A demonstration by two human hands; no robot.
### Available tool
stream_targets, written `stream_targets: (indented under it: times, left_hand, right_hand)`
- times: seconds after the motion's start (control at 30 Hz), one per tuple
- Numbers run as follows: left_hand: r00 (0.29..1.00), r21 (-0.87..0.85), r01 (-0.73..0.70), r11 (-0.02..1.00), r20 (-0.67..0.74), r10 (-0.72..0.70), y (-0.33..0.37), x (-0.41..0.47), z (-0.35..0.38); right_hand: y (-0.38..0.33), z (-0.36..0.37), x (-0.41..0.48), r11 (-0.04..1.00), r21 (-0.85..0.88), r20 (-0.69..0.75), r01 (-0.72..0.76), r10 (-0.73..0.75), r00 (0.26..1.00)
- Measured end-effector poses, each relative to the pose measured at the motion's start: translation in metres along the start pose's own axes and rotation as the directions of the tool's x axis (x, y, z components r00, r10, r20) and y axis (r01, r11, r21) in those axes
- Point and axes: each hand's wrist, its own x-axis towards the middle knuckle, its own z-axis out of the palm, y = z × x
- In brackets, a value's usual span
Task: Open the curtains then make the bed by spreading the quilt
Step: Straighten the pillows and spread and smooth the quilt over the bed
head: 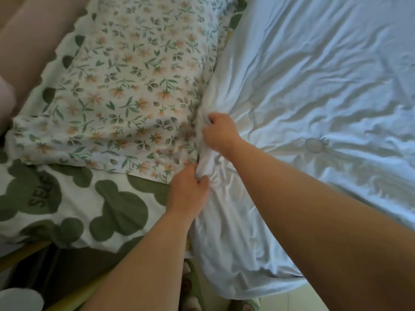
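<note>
- While both hands gripped its hem, the quilt [314,86] lay creased across the bed, just right of the pillow [125,97].
- Left hand [188,191] was clamped on the hem at the pillow's near corner; right hand [221,133] was clamped on it further along the pillow's side.
- Best handling, probably: draw the hands apart to tauten the hem, then lay it straight beside the pillow.

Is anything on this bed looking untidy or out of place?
Yes. The quilt is creased all over and bunched at its edge, where the left hand and right hand grip it beside the flowered pillow.
</note>
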Motion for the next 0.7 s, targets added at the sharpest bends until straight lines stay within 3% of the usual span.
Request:
stream_targets:
  times: [0.07,0.13,0.23,0.33,0.47,0.57,0.63,0.7]
  left_hand:
    - [0.984,-0.023,0.06,0.998,-0.168,-0.063,-0.003,0.001,-0.006]
    - [0.964,0.016,0.211,0.977,-0.17,-0.205,-0.012,0.002,-0.013]
    - [0.954,0.103,0.3,0.949,-0.058,-0.295,-0.024,-0.003,-0.017]
    - [0.938,0.02,0.346,0.938,-0.025,-0.346,-0.026,-0.018,-0.011]
    - [0.892,-0.095,0.452,0.887,0.06,-0.448,-0.036,-0.053,0.004]
    - [0.888,-0.145,0.457,0.878,0.137,-0.439,-0.049,-0.085,0.018]
    - [0.889,-0.124,0.448,0.886,0.167,-0.426,-0.055,-0.105,0.027]
    - [0.906,-0.136,0.419,0.898,0.133,-0.402,-0.053,-0.12,0.033]
  right_hand:
    - [-0.013,0.003,-0.002,0.959,0.28,0.107,0.042,-0.075,0.991]
    - [-0.006,0.004,-0.006,0.937,0.345,0.272,-0.058,-0.04,0.962]
    - [0.029,-0.004,-0.011,0.992,0.095,0.263,-0.084,0.056,0.963]
    - [0.061,-0.021,-0.03,0.984,-0.127,0.16,-0.126,0.145,0.976]
    - [0.086,-0.038,-0.08,0.911,-0.401,0.319,-0.096,0.237,0.918]
    - [0.098,-0.047,-0.113,0.883,-0.459,0.438,-0.097,0.32,0.84]
    - [0.112,-0.045,-0.129,0.788,-0.616,0.412,-0.016,0.34,0.845]
    - [0.131,-0.04,-0.142,0.67,-0.739,0.307,0.073,0.239,0.921]
